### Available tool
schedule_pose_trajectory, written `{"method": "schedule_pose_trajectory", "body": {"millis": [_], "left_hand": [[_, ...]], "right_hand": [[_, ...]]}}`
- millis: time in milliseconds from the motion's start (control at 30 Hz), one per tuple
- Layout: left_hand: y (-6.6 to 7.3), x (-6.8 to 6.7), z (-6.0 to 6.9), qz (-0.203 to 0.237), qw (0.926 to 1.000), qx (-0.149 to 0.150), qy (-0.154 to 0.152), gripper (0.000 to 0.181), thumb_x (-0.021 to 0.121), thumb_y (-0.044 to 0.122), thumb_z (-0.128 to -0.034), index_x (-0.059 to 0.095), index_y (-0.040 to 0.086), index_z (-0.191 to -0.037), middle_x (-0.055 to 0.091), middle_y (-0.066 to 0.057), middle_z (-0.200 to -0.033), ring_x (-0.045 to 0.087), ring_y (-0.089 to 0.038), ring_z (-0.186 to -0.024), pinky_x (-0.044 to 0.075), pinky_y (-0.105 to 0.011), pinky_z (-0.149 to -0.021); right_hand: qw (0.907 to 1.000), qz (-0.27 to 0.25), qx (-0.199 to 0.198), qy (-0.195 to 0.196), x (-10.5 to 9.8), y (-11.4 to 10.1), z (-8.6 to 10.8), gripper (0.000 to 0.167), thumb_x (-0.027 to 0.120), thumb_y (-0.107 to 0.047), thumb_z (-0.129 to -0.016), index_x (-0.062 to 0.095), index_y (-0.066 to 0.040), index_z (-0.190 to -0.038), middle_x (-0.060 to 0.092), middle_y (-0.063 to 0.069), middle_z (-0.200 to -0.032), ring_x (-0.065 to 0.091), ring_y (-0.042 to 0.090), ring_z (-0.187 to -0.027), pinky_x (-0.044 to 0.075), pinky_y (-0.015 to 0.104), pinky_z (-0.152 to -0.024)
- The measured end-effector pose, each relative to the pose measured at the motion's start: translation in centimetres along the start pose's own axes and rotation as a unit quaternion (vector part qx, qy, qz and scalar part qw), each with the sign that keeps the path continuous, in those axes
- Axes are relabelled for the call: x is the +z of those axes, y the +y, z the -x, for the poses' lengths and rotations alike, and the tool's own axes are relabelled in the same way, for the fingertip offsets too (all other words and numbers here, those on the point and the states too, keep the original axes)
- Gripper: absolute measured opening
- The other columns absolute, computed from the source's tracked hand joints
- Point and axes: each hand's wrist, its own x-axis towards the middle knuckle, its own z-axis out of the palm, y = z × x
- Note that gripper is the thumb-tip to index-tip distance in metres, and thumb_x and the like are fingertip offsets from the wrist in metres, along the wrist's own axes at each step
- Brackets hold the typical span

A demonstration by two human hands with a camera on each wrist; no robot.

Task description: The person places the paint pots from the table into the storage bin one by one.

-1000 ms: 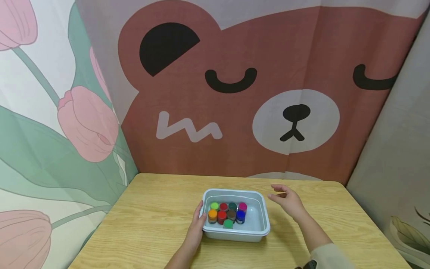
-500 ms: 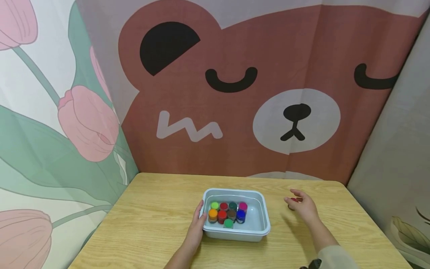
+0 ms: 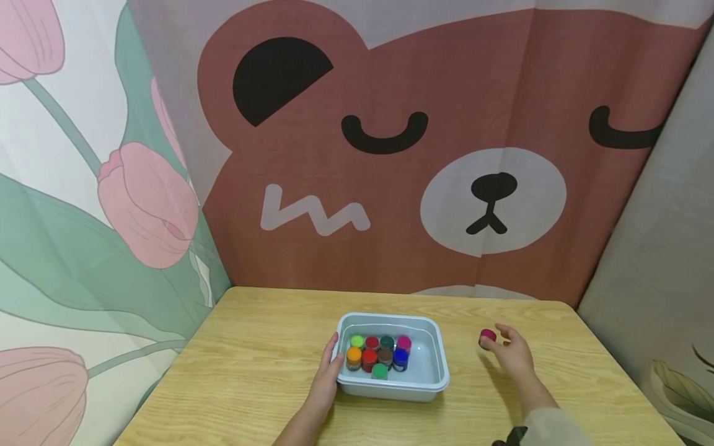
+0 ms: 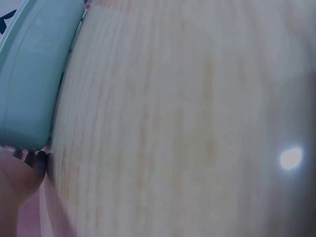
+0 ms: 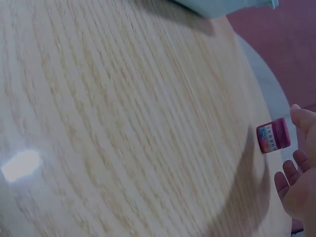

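A small paint jar [image 3: 488, 338] with a dark pink lid stands upright on the table, right of a light blue-grey plastic basin [image 3: 426, 391]. My right hand [image 3: 514, 357] is just beside that jar, fingers loosely spread. In the right wrist view, the labelled jar [image 5: 273, 136] stands with the fingers apart from it. At the basin's left side, my left hand [image 3: 325, 381] holds the wall, thumb by the rim. The left wrist view catches only part of this hand [image 4: 22, 177] at the basin's end [image 4: 37, 79]. Several jars with coloured lids, such as an orange-lidded jar [image 3: 354, 357], are grouped inside the basin.
The wooden table [image 3: 251, 359] meets a curtain [image 3: 312, 266] printed with a bear along its back edge. A tulip-patterned curtain [image 3: 145, 204] hangs at the left. The basin's right part shows bare floor.
My right hand has moved right, away from the basin. The dark pink-lidded jar, largely hidden behind the fingers before, now stands on the table, let go. My left hand stays on the basin.
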Motion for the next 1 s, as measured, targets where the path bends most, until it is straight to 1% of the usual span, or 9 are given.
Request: {"method": "schedule_pose_trajectory", "body": {"millis": [200, 300, 433, 600, 733, 900, 1000], "left_hand": [[0.0, 0.0, 0.1, 0.000, 1.0000, 0.004, 0.002, 0.057, 0.035, 0.034, -0.1051, 0.018, 0.022, -0.158, 0.013, -0.016, -0.165, 0.009, -0.048, -0.149, 0.008, -0.074, -0.113], [0.0, 0.0, 0.1, 0.000, 1.0000, 0.010, 0.001, 0.057, 0.036, 0.033, -0.1050, 0.018, 0.022, -0.158, 0.013, -0.016, -0.165, 0.008, -0.048, -0.149, 0.007, -0.074, -0.113], [0.1, -0.1, 0.1, -0.005, 1.0000, 0.008, 0.002, 0.057, 0.036, 0.034, -0.1048, 0.019, 0.022, -0.158, 0.013, -0.017, -0.165, 0.008, -0.048, -0.149, 0.007, -0.074, -0.113], [0.2, 0.1, 0.1, -0.008, 0.9999, 0.008, 0.005, 0.057, 0.036, 0.034, -0.1044, 0.020, 0.020, -0.157, 0.013, -0.017, -0.164, 0.007, -0.048, -0.149, 0.005, -0.074, -0.113], [0.2, 0.1, 0.1, -0.009, 0.9999, 0.010, 0.009, 0.057, 0.037, 0.033, -0.1042, 0.020, 0.020, -0.157, 0.014, -0.016, -0.164, 0.007, -0.047, -0.149, 0.005, -0.074, -0.113], [0.1, 0.1, 0.0, -0.009, 0.9998, 0.011, 0.011, 0.057, 0.037, 0.033, -0.1040, 0.021, 0.020, -0.157, 0.014, -0.016, -0.164, 0.007, -0.047, -0.149, 0.004, -0.074, -0.113], [0.1, 0.0, 0.0, -0.007, 0.9998, 0.013, 0.012, 0.057, 0.037, 0.032, -0.1040, 0.021, 0.018, -0.157, 0.014, -0.017, -0.164, 0.007, -0.048, -0.149, 0.004, -0.073, -0.113]], "right_hand": [[0.9997, -0.016, 0.021, -0.004, 0.3, 0.5, -0.2, 0.073, 0.060, -0.031, -0.097, 0.024, 0.003, -0.151, 0.021, 0.035, -0.153, 0.032, 0.052, -0.136, 0.041, 0.056, -0.108], [0.9997, -0.011, 0.021, -0.002, 0.5, 0.6, -0.4, 0.073, 0.060, -0.030, -0.097, 0.024, 0.004, -0.150, 0.023, 0.035, -0.152, 0.033, 0.052, -0.137, 0.043, 0.055, -0.107], [0.9998, -0.010, 0.018, 0.001, 0.6, 0.6, -0.7, 0.072, 0.060, -0.027, -0.096, 0.024, 0.005, -0.149, 0.026, 0.035, -0.151, 0.034, 0.053, -0.136, 0.043, 0.054, -0.107], [0.9997, 0.018, 0.012, 0.006, 0.8, 0.7, -1.1, 0.068, 0.059, -0.025, -0.096, 0.027, 0.008, -0.148, 0.030, 0.036, -0.149, 0.038, 0.053, -0.133, 0.038, 0.057, -0.109], [0.9989, 0.043, 0.006, 0.015, 1.0, 0.8, -1.2, 0.066, 0.059, -0.024, -0.096, 0.031, 0.010, -0.145, 0.036, 0.037, -0.145, 0.042, 0.053, -0.129, 0.037, 0.058, -0.108], [0.9982, 0.053, 0.010, 0.025, 1.3, 0.8, -1.2, 0.064, 0.060, -0.026, -0.096, 0.036, 0.010, -0.143, 0.043, 0.036, -0.139, 0.044, 0.050, -0.125, 0.037, 0.058, -0.107], [0.9984, 0.048, 0.013, 0.027, 1.6, 0.9, -1.3, 0.063, 0.060, -0.028, -0.096, 0.038, 0.009, -0.142, 0.044, 0.037, -0.136, 0.045, 0.049, -0.123, 0.038, 0.058, -0.104]]}}
